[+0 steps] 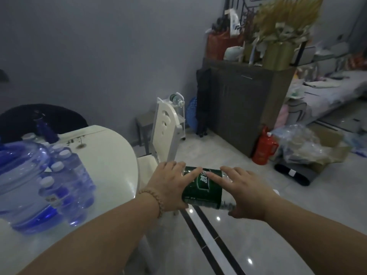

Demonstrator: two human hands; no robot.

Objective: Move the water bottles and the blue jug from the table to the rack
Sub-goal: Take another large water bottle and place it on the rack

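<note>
Left hand (pixel 170 185): pressed flat against one side of a green-labelled water bottle (pixel 202 188), fingers spread along the label; a bead bracelet (pixel 153 203) sits on the wrist.
Right hand (pixel 246 193): pressed against the other end of the same bottle, fingers splayed, thumb under the neck end.
Green-labelled water bottle: held on its side between both palms, in the air above the floor, just off the table's edge and in front of the white chair (pixel 168 133).
Table (pixel 111 161): pale, round-edged, at the left of the view.
Blue jug (pixel 19 181): large, translucent, standing on the table at the far left.
Small water bottles (pixel 67 179): a cluster with white caps, upright on the table, just beside the jug and touching one another.
Dark blue bottle (pixel 45 130): upright behind the cluster, near the table's back edge.
Rack (pixel 179 116): white, against the wall beyond the chair; one bottle (pixel 176 99) lies on its side on the top tier.
Cabinet (pixel 244 104): dark, to the right of the rack.
Red flask (pixel 264 145): on the floor by the cabinet's corner.
</note>
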